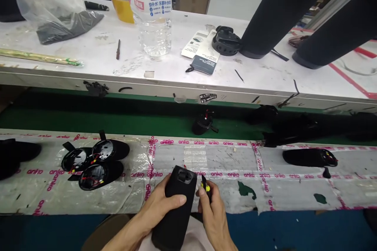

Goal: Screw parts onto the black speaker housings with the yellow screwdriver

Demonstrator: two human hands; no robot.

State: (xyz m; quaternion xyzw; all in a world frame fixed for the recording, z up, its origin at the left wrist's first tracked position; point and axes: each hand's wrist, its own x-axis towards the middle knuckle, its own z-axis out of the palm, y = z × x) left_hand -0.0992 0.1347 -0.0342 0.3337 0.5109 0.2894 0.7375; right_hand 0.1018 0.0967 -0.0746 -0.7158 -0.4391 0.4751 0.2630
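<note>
The left hand (156, 204) is wrapping around one black fabric-covered cylinder (178, 221), thumb pressing its side, at the near edge of the plastic-covered shelf (132, 198); the right hand (214, 211) is gripping one black-and-yellow cutter (207, 189) beside it. Work on this piece seems to be under way; three wired cylinders (113, 169), clustering toward the shelf's left edge, are looking unfinished. One single cylinder (304, 157) is lying toward its right edge; two tall cylinders (268, 15) are standing toward the counter (103, 59)'s right end.

The cylinder (178, 221) is coloured black; the tool (207, 188) is marked yellow and black; the sheeting (229, 160) is patterned with pink lettering (216, 174).
</note>
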